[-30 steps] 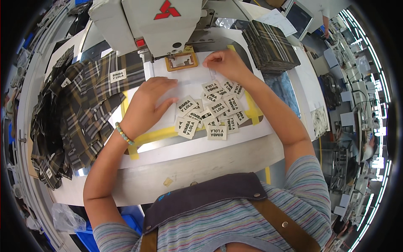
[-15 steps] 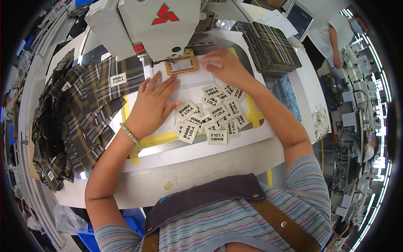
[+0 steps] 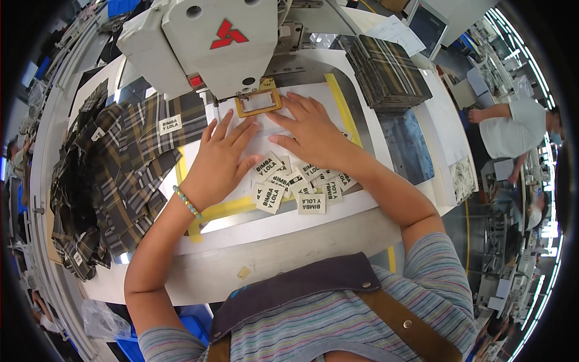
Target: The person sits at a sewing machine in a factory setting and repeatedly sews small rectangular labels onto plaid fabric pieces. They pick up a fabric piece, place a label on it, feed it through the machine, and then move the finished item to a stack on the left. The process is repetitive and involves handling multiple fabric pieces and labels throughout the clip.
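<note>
My left hand lies open, fingers spread on the white sheet below the needle area of a white machine. My right hand rests flat and open just below an orange rectangular frame, its longest fingers beside the frame's right side. A light piece sits inside the frame. A loose pile of small cream printed labels lies below both hands, partly hidden by my right hand and near my left thumb.
Plaid fabric pieces with cream labels lie heaped at left. A folded plaid stack, papers and a screen are at upper right. A co-worker stands beyond the table's right edge. A blue bin is below the table.
My right hand has lowered and flattened from a curled pose. My left fingers have spread slightly. A light piece now fills more of the frame. The co-worker at right has moved down the aisle.
</note>
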{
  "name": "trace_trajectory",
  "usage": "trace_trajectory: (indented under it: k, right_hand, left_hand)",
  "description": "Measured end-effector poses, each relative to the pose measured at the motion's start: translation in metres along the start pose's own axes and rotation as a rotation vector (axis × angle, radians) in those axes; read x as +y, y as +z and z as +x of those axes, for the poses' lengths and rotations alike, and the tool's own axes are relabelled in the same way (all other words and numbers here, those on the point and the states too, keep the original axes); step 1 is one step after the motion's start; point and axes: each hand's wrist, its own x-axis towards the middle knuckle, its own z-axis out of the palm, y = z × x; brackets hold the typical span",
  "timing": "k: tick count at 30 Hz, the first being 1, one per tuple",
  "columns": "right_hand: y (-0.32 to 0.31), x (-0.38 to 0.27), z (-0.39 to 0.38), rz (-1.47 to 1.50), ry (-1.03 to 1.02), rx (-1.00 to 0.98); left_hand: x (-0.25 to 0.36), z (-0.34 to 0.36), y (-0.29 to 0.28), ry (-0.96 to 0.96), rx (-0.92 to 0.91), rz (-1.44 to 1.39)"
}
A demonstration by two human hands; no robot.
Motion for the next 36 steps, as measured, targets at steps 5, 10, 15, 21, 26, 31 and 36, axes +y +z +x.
trace_trajectory:
  k: [5,10,15,21,26,31,36]
  right_hand:
    - [0.001,0.003,-0.001,0.019,-0.014,0.015]
    - [0.001,0.006,-0.001,0.029,-0.022,0.011]
    - [-0.007,0.009,-0.001,0.048,-0.024,-0.007]
    - [-0.076,0.026,-0.001,0.062,0.144,-0.004]
    - [-0.146,0.073,-0.032,-0.198,0.339,0.242]
    - [-0.159,0.119,-0.078,-0.419,0.282,0.114]
    - [-0.156,0.126,-0.082,-0.31,0.319,0.171]
  left_hand:
    - [0.001,0.009,0.009,0.017,-0.022,0.009]
    - [-0.001,0.017,0.018,0.045,0.004,0.01]
    - [0.005,0.023,0.014,0.021,-0.054,-0.003]
    - [0.005,0.02,0.014,-0.015,-0.059,-0.048]
    - [0.0,0.002,-0.005,-0.013,-0.069,0.02]
    - [-0.042,-0.028,-0.014,-0.098,-0.029,0.039]
    - [-0.06,-0.049,-0.017,-0.141,-0.012,0.044]
